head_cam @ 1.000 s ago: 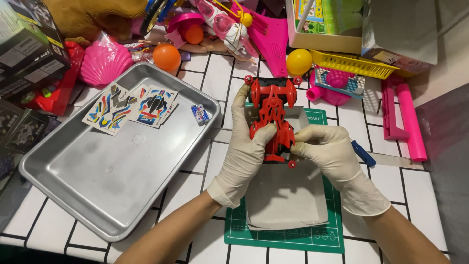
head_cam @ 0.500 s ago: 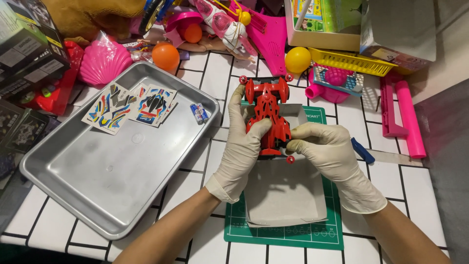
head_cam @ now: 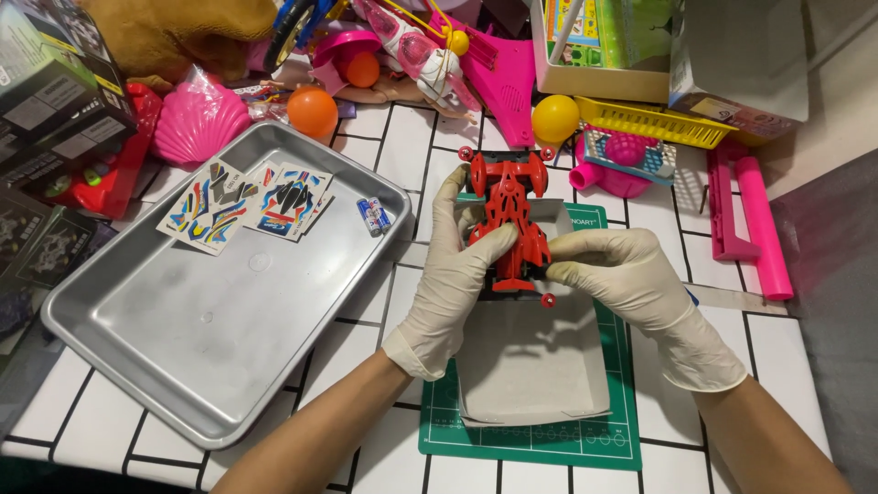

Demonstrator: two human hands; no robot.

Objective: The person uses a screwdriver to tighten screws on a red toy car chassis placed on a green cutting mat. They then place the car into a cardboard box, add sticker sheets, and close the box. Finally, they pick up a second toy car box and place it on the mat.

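Head view: I am holding the car (head_cam: 508, 220) over the tray (head_cam: 535, 366).
Left hand (head_cam: 453, 274): pinching the car.
Right hand (head_cam: 631, 284): pinching the car.
Risk: I judge its small rollers could be snagging the gloves.

One head cam, looking steeply down, close over tiled table (head_cam: 402, 137) w/ metal tray (head_cam: 165, 338).

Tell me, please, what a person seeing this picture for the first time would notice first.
The red toy car in the middle stands out first, held by the left hand and the right hand, both in pale gloves, over a grey box on a green mat. To the left lies a big metal tray with sticker sheets in its far corner.
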